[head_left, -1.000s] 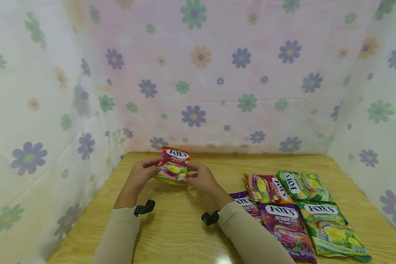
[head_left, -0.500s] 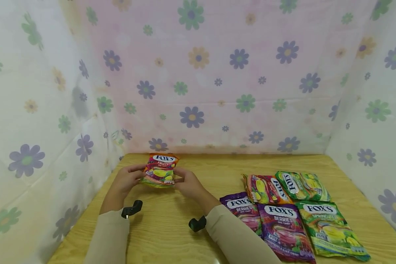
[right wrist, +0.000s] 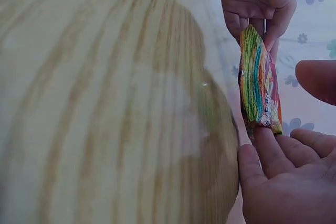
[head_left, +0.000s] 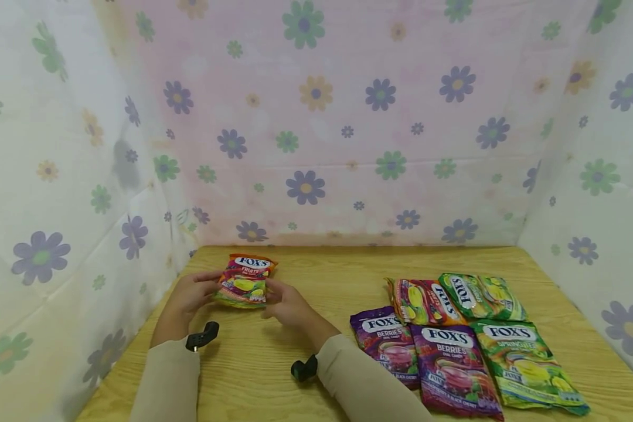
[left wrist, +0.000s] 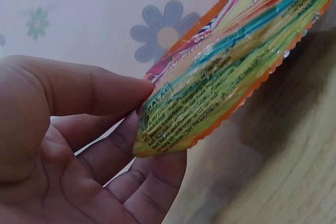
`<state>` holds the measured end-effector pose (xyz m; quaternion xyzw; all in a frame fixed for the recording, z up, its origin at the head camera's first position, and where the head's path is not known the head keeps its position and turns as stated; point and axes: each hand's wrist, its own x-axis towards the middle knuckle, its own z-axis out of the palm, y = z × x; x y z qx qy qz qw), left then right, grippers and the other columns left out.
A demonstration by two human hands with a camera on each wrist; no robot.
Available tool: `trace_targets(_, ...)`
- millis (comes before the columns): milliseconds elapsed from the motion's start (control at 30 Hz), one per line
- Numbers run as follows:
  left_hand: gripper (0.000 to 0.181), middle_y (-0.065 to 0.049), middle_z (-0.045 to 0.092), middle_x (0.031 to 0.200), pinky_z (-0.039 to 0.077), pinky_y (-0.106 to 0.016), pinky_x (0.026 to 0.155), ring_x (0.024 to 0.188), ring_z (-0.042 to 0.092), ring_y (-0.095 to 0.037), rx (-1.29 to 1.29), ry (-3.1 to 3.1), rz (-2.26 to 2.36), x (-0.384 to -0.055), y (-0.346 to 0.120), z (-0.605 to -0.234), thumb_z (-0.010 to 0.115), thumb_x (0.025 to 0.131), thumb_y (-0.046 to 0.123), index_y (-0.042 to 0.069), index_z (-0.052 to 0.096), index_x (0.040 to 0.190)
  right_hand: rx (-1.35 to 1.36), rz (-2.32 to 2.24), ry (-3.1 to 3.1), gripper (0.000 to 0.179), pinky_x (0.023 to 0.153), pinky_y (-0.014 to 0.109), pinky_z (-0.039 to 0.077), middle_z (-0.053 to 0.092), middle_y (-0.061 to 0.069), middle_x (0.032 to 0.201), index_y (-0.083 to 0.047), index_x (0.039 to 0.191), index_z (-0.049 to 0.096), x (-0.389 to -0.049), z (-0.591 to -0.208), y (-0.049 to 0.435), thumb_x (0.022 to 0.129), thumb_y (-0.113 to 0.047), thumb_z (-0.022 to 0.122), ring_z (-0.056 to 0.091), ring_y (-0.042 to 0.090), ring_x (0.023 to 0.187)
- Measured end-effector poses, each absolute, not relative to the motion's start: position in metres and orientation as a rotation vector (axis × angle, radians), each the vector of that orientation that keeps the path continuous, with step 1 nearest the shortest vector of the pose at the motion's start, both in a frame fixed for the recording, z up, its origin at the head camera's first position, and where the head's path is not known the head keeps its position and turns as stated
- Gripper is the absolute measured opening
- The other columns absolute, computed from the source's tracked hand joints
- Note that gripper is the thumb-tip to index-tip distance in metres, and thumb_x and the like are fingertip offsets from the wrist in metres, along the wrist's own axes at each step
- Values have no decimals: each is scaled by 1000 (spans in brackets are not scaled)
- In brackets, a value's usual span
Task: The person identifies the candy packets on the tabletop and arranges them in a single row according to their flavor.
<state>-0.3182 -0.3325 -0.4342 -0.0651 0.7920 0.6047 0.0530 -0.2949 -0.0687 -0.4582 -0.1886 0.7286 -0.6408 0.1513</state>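
Note:
A red and orange Fox's Fruits candy bag (head_left: 245, 282) is held up, tilted, above the far left of the wooden table. My left hand (head_left: 186, 300) pinches its left edge; in the left wrist view the thumb lies on the front of the bag (left wrist: 210, 87) and the fingers are behind it. At the opposite edge is my right hand (head_left: 290, 306). In the right wrist view its thumb stands apart from the bag (right wrist: 258, 82), while the extended fingers (right wrist: 275, 153) touch the bag's near end.
On the right of the table (head_left: 253, 375) lie two purple Berries bags (head_left: 456, 372) (head_left: 387, 346), two green bags (head_left: 533, 369) (head_left: 485, 297) and another Fruits bag (head_left: 427, 302). Flowered cloth (head_left: 327, 140) walls the back and both sides.
Both hands have moved left and lower with the Fruits bag, nearer the table. The right thumb has come away from the bag. The bags on the right lie as before.

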Motion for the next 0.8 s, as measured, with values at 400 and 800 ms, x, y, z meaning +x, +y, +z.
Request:
trace_targets(400, 52, -8, 69, 128, 58, -23, 78, 89, 67, 1, -221, 2418, 1841, -319, -343, -442, 63, 102, 9, -6, 49, 150, -579, -1816, 2013, 86, 118, 44, 41, 25, 11, 171, -3, 164, 22, -294, -458, -73, 91, 4, 67, 35, 29, 153)
trace_targets(800, 52, -29, 48, 153, 59, -23, 79, 96, 65, -5, -324, 2566, 1694, -320, -344, -453, 67, 102, 22, -4, 55, 146, -578, -1720, 2012, 90, 126, 43, 28, 25, 7, 171, -6, 165, 21, -297, -458, -74, 90, -2, 71, 26, 26, 158)
